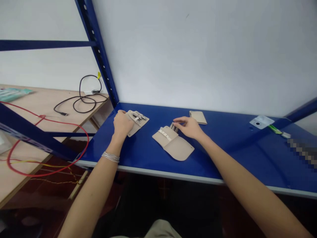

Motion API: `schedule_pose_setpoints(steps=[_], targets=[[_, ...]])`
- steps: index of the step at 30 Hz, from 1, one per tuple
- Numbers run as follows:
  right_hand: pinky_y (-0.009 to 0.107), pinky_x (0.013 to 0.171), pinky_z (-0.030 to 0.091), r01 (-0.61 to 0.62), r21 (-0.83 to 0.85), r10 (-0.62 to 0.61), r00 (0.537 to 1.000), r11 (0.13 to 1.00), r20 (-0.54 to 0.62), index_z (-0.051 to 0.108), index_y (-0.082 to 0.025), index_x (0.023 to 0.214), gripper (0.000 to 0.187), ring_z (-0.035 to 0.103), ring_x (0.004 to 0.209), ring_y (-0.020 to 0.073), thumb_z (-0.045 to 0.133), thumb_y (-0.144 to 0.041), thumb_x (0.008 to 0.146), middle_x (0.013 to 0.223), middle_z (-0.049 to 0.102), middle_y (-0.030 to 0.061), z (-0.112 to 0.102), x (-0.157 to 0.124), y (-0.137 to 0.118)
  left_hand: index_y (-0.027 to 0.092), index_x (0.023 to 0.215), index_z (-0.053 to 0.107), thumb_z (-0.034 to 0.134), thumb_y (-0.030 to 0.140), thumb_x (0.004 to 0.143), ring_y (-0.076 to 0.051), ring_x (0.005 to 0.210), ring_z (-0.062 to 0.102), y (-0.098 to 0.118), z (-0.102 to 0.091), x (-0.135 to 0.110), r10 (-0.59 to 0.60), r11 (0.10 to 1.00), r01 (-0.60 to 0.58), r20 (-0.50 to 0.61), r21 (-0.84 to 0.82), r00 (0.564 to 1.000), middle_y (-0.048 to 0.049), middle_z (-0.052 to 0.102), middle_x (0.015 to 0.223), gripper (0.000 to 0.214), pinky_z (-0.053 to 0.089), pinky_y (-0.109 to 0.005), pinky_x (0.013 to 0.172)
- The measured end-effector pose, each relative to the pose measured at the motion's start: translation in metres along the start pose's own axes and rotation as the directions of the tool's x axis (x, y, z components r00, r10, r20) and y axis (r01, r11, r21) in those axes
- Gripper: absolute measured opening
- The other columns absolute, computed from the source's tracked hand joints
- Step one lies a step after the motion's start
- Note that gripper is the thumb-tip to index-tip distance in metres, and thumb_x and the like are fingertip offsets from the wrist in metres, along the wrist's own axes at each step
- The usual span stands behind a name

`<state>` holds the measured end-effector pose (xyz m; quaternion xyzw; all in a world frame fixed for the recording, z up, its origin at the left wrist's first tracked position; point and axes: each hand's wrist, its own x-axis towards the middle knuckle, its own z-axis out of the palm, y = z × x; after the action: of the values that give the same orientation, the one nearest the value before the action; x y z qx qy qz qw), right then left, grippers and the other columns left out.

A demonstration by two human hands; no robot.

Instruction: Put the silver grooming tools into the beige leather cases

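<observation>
Two beige tool pouches lie open on a blue shelf board [223, 155]. My left hand [122, 125] is closed on the edge of the left pouch [137, 121], which shows metal tools in its slots. My right hand [188, 127] rests with fingers together on the top end of the middle pouch [173, 143], pinching at small metal tools there. That pouch's rounded flap points toward me. A silver bracelet sits on my left wrist.
A closed beige pouch [198, 117] lies near the wall behind my right hand. A clear packet [261, 121] and a green-white item [279, 131] lie at the right. Blue rack posts [99, 53] frame the shelf. Left, a wooden table [42, 105] carries black and red cables.
</observation>
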<state>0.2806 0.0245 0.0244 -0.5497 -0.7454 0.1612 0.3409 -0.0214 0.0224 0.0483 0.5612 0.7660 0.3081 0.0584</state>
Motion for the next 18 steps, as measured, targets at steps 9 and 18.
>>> schedule_pose_setpoints(steps=[9,18], targets=[[0.032,0.072,0.057,0.002,-0.009,-0.002,1.0,1.0,0.008,0.075,-0.018,0.099,0.023,0.068,0.076,0.0185,0.066,-0.03,0.082,0.1,0.074,0.0087,-0.0009,-0.0012,-0.005,0.008,0.127,0.06,0.057,0.023,0.074,-0.034,0.115,0.059,0.0016,0.0002,-0.0017,0.103,0.993,-0.106,0.049,0.044,0.993,-0.0209,0.063,0.123,0.056,0.044,-0.038,0.097],[0.032,0.074,0.057,0.008,0.035,-0.009,1.0,0.999,0.018,0.074,-0.017,0.1,0.024,0.069,0.082,0.0201,0.065,-0.03,0.082,0.098,0.074,0.0089,0.0006,-0.0007,-0.0021,0.009,0.134,0.054,0.052,0.016,0.076,-0.03,0.122,0.055,0.0052,-0.005,-0.0025,0.077,0.996,-0.081,0.091,0.045,0.993,-0.0162,0.061,0.13,0.058,0.041,-0.034,0.102]])
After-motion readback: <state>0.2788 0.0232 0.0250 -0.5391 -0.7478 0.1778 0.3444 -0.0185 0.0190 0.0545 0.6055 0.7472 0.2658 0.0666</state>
